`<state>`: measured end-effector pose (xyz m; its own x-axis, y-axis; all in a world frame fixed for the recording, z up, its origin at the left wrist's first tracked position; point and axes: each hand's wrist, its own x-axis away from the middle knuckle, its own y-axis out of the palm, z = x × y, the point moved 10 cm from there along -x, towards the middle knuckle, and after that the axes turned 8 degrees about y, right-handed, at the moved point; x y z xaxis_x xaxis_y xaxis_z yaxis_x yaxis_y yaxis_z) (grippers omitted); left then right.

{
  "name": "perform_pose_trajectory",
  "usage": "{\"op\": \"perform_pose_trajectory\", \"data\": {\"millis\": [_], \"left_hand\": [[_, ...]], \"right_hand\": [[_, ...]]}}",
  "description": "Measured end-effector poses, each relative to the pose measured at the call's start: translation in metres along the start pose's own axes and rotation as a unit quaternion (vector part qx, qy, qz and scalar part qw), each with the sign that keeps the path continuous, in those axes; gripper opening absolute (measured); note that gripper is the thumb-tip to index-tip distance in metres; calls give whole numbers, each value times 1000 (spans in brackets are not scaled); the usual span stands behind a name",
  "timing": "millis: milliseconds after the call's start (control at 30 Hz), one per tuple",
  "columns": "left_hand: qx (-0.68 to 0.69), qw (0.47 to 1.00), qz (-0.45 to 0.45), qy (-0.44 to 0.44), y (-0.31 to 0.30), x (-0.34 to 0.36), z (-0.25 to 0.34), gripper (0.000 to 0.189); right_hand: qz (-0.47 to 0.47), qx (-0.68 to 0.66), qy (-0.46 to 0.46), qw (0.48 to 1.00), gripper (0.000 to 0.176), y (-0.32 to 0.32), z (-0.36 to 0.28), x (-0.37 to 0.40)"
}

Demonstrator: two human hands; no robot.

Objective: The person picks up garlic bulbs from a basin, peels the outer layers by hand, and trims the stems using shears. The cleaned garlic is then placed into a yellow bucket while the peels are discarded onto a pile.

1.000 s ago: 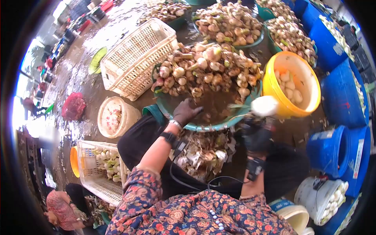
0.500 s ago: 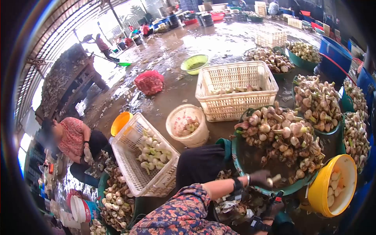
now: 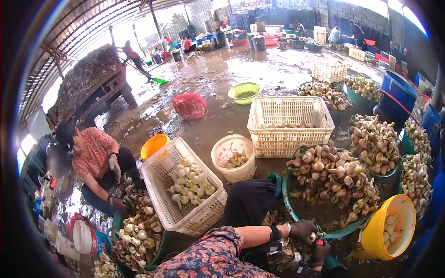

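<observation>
My left hand (image 3: pixel 302 231), in a dark glove, is closed on a garlic bulb (image 3: pixel 313 236), of which only a small pale part shows. Just below it, my right hand (image 3: pixel 320 253), also in a dark glove, is closed around a tool with a red part (image 3: pixel 319 242); its blade or tip cannot be made out. The two hands almost touch. Beyond them stands a green tub (image 3: pixel 289 211) heaped with untrimmed garlic (image 3: pixel 336 171). To the right, a tilted yellow bucket (image 3: pixel 366 238) holds pale peeled-looking pieces. Trimmings (image 3: pixel 285 255) lie beneath my hands.
A white crate (image 3: pixel 185 222) of trimmed garlic, a white bucket (image 3: pixel 232 173) and another white crate (image 3: pixel 289 143) stand ahead. At left, a co-worker (image 3: pixel 99 157) bends over a garlic tub (image 3: pixel 116 227). More garlic tubs line the right, beside a blue barrel (image 3: pixel 396 97). The floor is wet.
My left hand has come back from the green tub's rim to my right hand, bringing the garlic bulb. The view has tilted upward a little. The co-worker's hand has reached down into the garlic.
</observation>
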<state>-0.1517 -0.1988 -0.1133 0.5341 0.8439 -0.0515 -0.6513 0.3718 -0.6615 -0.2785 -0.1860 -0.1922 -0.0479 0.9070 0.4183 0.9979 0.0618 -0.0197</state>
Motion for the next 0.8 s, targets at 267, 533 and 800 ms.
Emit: {"op": "perform_pose_trajectory", "data": {"millis": [267, 533, 800], "left_hand": [[448, 884, 14, -134, 11, 13, -27, 43], [-129, 935, 320, 86, -47, 30, 27, 62], [-23, 998, -39, -35, 24, 7, -19, 25]], "right_hand": [[-94, -158, 14, 983, 35, 31, -37, 27], [-255, -392, 189, 863, 63, 60, -6, 30], [-199, -252, 159, 934, 45, 37, 44, -12]]}}
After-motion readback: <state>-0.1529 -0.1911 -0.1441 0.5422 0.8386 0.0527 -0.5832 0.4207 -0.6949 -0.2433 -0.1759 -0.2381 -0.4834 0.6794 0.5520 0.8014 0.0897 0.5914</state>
